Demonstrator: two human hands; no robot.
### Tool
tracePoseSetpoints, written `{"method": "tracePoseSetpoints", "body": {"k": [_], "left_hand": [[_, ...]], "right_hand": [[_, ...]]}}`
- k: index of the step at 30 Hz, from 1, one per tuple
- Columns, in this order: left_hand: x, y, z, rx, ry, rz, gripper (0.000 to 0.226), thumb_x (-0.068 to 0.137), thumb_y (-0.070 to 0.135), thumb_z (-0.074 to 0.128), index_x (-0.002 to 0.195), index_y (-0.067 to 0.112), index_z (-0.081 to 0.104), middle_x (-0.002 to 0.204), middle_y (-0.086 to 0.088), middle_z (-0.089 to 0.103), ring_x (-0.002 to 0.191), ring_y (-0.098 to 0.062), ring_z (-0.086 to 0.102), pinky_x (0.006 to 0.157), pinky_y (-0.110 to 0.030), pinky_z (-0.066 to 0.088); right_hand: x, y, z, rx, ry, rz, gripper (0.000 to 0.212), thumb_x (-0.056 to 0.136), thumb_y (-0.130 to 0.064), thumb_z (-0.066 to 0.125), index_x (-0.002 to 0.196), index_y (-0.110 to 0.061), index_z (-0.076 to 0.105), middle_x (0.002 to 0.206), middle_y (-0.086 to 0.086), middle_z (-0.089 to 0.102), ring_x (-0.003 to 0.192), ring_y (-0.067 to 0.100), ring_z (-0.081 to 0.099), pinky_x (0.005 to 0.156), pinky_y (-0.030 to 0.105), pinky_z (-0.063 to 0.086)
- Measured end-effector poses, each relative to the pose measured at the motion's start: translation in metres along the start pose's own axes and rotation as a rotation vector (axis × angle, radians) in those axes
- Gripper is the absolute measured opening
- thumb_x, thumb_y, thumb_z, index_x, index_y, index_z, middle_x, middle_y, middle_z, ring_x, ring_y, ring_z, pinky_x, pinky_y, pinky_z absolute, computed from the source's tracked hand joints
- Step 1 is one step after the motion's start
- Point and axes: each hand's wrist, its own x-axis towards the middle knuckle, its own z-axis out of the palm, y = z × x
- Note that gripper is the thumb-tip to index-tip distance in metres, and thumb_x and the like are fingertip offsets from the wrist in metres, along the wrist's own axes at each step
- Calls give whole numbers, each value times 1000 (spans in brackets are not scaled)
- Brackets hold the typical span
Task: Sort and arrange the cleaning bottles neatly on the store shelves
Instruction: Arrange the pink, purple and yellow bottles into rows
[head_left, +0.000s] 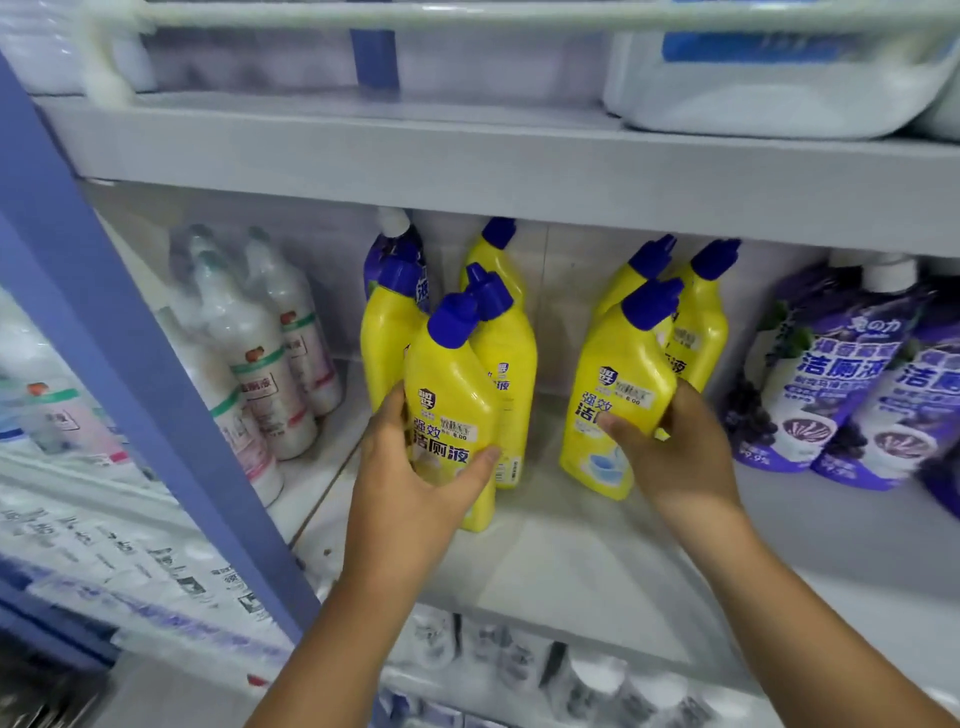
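Bottles of yellow toilet cleaner w/ blue angled caps stand in two clusters on the middle shelf (571, 545), a gap of bare shelf between them. Left hand (415, 483) is wrapped round the lower body of the front-left bottle (449, 410), thumb across the label, fingers behind. Right hand (670, 447) grips the front-right bottle (618, 400) at mid-body, thumb on the label, fingers curled round the far side. Both bottles lean a bit, bases at or near the shelf; can't tell if lifted.

Handling, as a guess: rigid moulded plastic, prob full of liquid so fairly heavy & bottom-weighted; glossy walls may be slick. Tall, narrow, bent neck = tippy, could knock neighbours just behind. Best hold is low on the waist, as now, not by the cap.

White bottles (270, 364) sit to the left, purple pouches (831, 374) to the right
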Motion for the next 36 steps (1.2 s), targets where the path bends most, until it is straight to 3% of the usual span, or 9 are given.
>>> {"method": "tracePoseSetpoints", "body": {"k": [5, 9, 13, 17, 20, 22, 27, 32, 36], "left_hand": [[-5, 14, 21, -36, -51, 26, 94, 65, 59, 84, 147, 39, 42, 140, 15, 55, 127, -7, 56, 103, -38, 53], [-4, 23, 26, -149, -103, 46, 67, 76, 42, 85, 135, 38, 55, 130, 10, 62, 112, 0, 64, 93, -25, 55], [11, 18, -7, -209, 345, 97, 24, 90, 33, 72, 111, 31, 59, 109, 2, 69, 96, -6, 68, 86, -29, 56], [50, -4, -20, -136, 205, -22, 52, 85, 38, 80, 129, 23, 56, 123, -1, 69, 110, -17, 67, 100, -44, 54], [61, -12, -9, -54, 97, -58, 40, 86, 41, 78, 119, 32, 58, 107, 11, 72, 97, -8, 70, 94, -46, 57], [58, -16, -4, -44, 112, -55, 33, 88, 40, 77, 113, 33, 58, 99, 15, 72, 89, -2, 68, 91, -46, 57], [39, -15, 14, -61, 124, -42, 31, 85, 45, 77, 108, 35, 59, 98, 11, 74, 91, -13, 71, 85, -47, 58], [38, -11, 35, -112, 95, -15, 32, 80, 52, 74, 107, 42, 59, 96, 21, 73, 92, -10, 71, 85, -45, 58], [46, -4, 47, -154, 42, 27, 20, 85, 49, 70, 100, 39, 60, 89, 22, 73, 87, -4, 70, 77, -26, 52]], "right_hand": [[17, 7, 19, -12, 7, -61, 32, 86, -19, 79, 112, -19, 60, 97, -10, 69, 81, -16, 60, 67, 2, 43], [23, 12, 19, -17, -13, -25, 36, 86, -25, 80, 116, -22, 59, 111, -3, 69, 92, 7, 67, 89, 34, 56], [-8, -3, -1, 90, 212, -132, 28, 88, -33, 77, 105, -26, 57, 97, 4, 62, 85, 12, 64, 80, 34, 55], [-37, -29, 16, 192, -183, -61, 39, 77, -34, 86, 107, -31, 61, 102, -8, 67, 90, 0, 64, 76, 13, 51], [-39, -30, 46, 54, -351, -8, 52, 71, -43, 86, 114, -38, 58, 113, -15, 68, 103, 0, 64, 91, 28, 55], [-35, -29, 55, 72, -332, 15, 53, 73, -43, 82, 118, -31, 57, 115, -12, 69, 107, 9, 66, 94, 39, 55], [-42, -15, 26, 162, -217, 38, 41, 78, -23, 83, 111, -34, 61, 109, -14, 72, 101, 6, 68, 91, 38, 57], [-40, -3, -16, 143, 16, -50, 35, 80, -18, 84, 104, -30, 62, 97, -18, 69, 89, 1, 67, 74, 20, 55], [-28, 9, -29, 11, 72, -63, 30, 82, -23, 82, 102, -31, 62, 92, -18, 66, 89, -5, 63, 79, 25, 52]]}}
